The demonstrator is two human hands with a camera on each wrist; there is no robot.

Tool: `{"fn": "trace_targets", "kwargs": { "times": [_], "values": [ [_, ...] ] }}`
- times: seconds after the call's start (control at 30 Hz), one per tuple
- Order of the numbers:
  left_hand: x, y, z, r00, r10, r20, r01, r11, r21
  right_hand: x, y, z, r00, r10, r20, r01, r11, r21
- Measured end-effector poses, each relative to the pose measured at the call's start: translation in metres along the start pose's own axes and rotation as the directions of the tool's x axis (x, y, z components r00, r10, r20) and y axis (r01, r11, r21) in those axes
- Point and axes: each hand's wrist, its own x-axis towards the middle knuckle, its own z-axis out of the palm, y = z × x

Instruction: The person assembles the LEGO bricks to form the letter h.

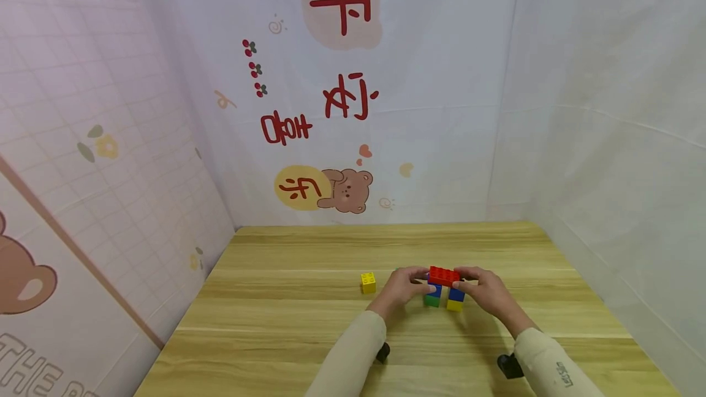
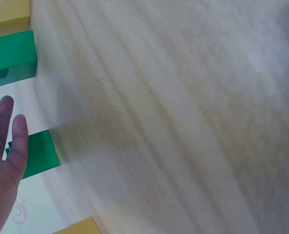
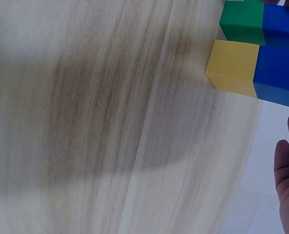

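In the head view, a red brick [image 1: 444,276] lies across the tops of two short stacks. The left stack has a blue brick [image 1: 435,291] over a green brick [image 1: 432,301]. On the right, another blue brick [image 1: 456,294] sits over a yellow brick [image 1: 455,306]. My left hand [image 1: 401,290] pinches the left blue brick, its thumb in front, close under the red brick. With thumb and fingers, my right hand [image 1: 486,290] holds the red brick's right end. Both wrist views show the stacks' lower bricks and the outer fingers, but not the red brick.
A loose yellow brick [image 1: 368,283] stands on the wooden table [image 1: 276,323] left of my left hand. Behind that hand is a loose green brick [image 2: 42,153], mostly hidden in the head view. Printed white cloth [image 1: 441,78] hangs behind the table and along its sides.
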Motion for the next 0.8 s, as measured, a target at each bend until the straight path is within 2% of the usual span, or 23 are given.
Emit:
{"fn": "trace_targets", "kwargs": {
  "times": [0.23,0.57,0.8],
  "values": [
    [0.0002,0.0065,-0.0059,1.000,0.020,0.016,-0.020,1.000,-0.021,0.0013,-0.0004,0.0002,1.000,-0.003,0.004,0.003,1.000,-0.003],
    [-0.0006,0.0056,-0.0055,0.999,-0.028,0.024,0.029,0.998,-0.059,0.0016,0.0033,0.0043,1.000,0.021,0.011,-0.021,0.999,0.025],
    [-0.0005,0.0061,-0.0050,0.999,-0.012,0.030,0.013,0.999,-0.046,-0.0019,0.0058,0.0061,0.999,-0.031,-0.013,0.031,0.999,0.010]
  ]
}}
